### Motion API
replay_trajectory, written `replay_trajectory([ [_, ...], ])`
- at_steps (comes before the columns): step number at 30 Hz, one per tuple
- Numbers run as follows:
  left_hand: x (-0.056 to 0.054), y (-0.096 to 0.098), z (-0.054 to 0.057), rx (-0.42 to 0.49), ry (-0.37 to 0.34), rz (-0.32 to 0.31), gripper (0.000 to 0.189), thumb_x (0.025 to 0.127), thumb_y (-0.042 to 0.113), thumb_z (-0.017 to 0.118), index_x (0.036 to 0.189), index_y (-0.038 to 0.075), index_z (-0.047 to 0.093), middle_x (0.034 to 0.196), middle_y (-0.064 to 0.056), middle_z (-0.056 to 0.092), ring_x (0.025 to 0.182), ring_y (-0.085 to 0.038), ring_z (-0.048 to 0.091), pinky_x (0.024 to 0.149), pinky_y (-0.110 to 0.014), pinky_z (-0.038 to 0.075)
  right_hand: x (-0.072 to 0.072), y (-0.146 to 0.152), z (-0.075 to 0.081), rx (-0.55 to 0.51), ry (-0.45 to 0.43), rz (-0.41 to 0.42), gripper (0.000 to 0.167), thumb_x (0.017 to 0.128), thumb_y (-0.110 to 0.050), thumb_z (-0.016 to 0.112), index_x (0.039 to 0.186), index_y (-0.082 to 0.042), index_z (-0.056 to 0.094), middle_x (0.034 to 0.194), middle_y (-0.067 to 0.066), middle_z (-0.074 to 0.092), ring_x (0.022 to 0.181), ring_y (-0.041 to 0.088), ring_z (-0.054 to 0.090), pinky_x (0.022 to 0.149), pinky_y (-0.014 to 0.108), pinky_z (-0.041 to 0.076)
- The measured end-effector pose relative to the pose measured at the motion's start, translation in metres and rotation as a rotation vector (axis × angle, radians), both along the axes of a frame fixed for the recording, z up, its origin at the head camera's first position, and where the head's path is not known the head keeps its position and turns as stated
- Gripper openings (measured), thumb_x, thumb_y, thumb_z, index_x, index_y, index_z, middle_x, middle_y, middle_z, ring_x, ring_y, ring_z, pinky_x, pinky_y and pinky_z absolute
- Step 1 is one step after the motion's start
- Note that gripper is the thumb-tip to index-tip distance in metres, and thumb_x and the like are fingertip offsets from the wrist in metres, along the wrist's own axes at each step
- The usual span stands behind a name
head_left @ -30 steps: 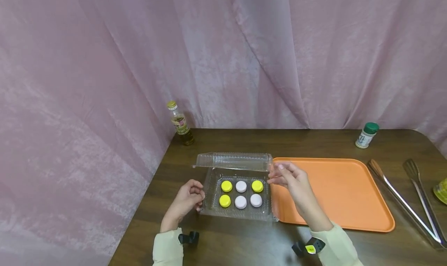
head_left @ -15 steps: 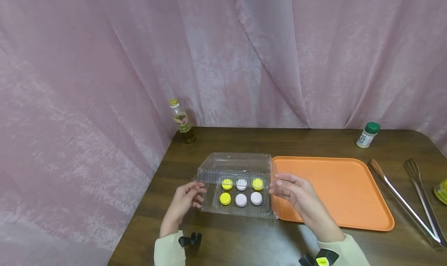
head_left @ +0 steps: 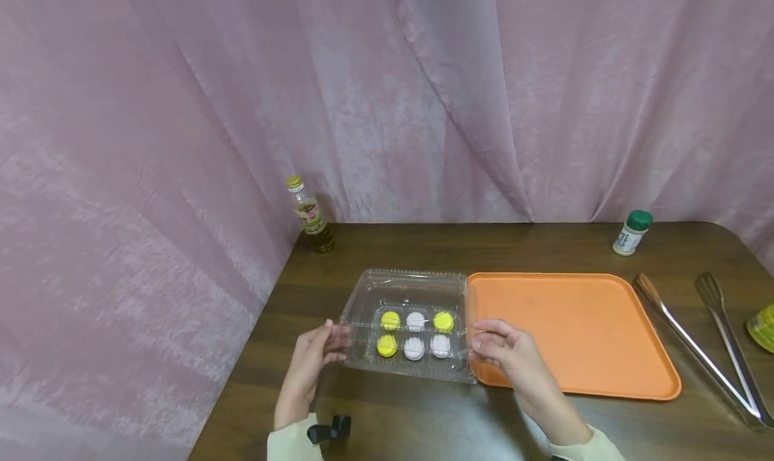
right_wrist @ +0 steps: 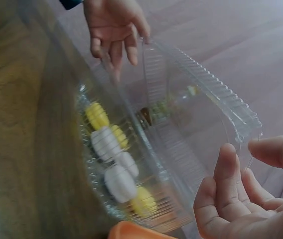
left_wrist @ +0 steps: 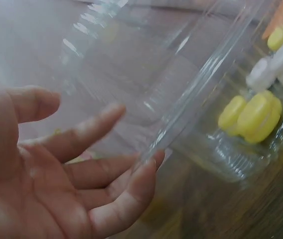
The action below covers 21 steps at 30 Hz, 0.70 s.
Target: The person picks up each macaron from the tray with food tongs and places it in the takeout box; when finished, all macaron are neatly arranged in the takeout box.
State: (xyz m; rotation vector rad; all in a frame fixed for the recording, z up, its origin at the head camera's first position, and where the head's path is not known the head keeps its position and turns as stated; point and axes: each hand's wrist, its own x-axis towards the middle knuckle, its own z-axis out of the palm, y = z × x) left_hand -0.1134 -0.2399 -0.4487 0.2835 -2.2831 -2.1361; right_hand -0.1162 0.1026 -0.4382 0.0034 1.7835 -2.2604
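A hinged clear plastic box (head_left: pixel 363 350) lies on the table, holding several yellow and white macarons (head_left: pixel 388 346) in two rows. Its clear lid (head_left: pixel 417 286) tilts over them, hinged along the far side. At the lid's right front corner my right hand (head_left: pixel 514 360) pinches the plastic between thumb and fingers, as the right wrist view also shows around the lid corner (right_wrist: pixel 246 129). On the box's left side is my left hand (head_left: pixel 308 360). In the left wrist view, its loosely extended fingers (left_wrist: pixel 101 164) touch the plastic edge, with the thumb apart.
An orange tray (head_left: pixel 562 333) adjoins the box on the right. Beyond it lie metal tongs (head_left: pixel 695 340) and a yellow-green container (head_left: pixel 763 326). An oil bottle (head_left: pixel 312 219) stands at the back left, a green-capped shaker (head_left: pixel 632 232) at the back right. Pink curtain (head_left: pixel 423 111) hangs behind.
The lid has swung down towards the front over the macarons. My right hand has come down and nearer with its corner; the left hand stays by the left side, fingers shifting slightly.
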Motion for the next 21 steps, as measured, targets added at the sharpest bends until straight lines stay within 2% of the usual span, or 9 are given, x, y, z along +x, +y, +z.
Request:
replay_trajectory([
  [6, 0.007, 0.004, -0.001, 0.047, 0.016, 0.031, 0.033, 0.105, 0.009, 0.050, 0.116, -0.019, 0.061, 0.117, -0.025, 0.067, 0.097, -0.023, 0.069, 0.075, -0.029, 0.059, 0.004, 0.000, -0.010, 0.039, -0.041, 0.013, 0.044, 0.093, 0.003, 0.064, 0.133, 0.013, 0.047, 0.091, 0.006, 0.070, 0.079, 0.015, 0.069, 0.079, 0.031, 0.058],
  [13, 0.012, 0.002, -0.008, 0.054, 0.002, 0.046, 0.031, 0.102, 0.003, 0.050, 0.124, -0.018, 0.058, 0.119, -0.020, 0.063, 0.095, -0.016, 0.067, 0.081, -0.028, 0.058, 0.007, 0.002, -0.017, 0.039, -0.028, 0.042, 0.050, 0.092, 0.004, 0.065, 0.135, 0.015, 0.043, 0.091, 0.006, 0.068, 0.081, 0.017, 0.069, 0.081, 0.029, 0.058],
  [21, 0.014, 0.004, -0.022, 0.083, 0.007, 0.045, 0.033, 0.098, -0.002, 0.055, 0.126, -0.019, 0.054, 0.103, -0.010, 0.066, 0.086, -0.014, 0.065, 0.077, -0.031, 0.059, 0.008, 0.004, -0.025, 0.039, -0.053, 0.036, 0.051, 0.088, 0.008, 0.064, 0.135, 0.013, 0.044, 0.091, 0.004, 0.067, 0.083, 0.015, 0.066, 0.081, 0.027, 0.057],
])
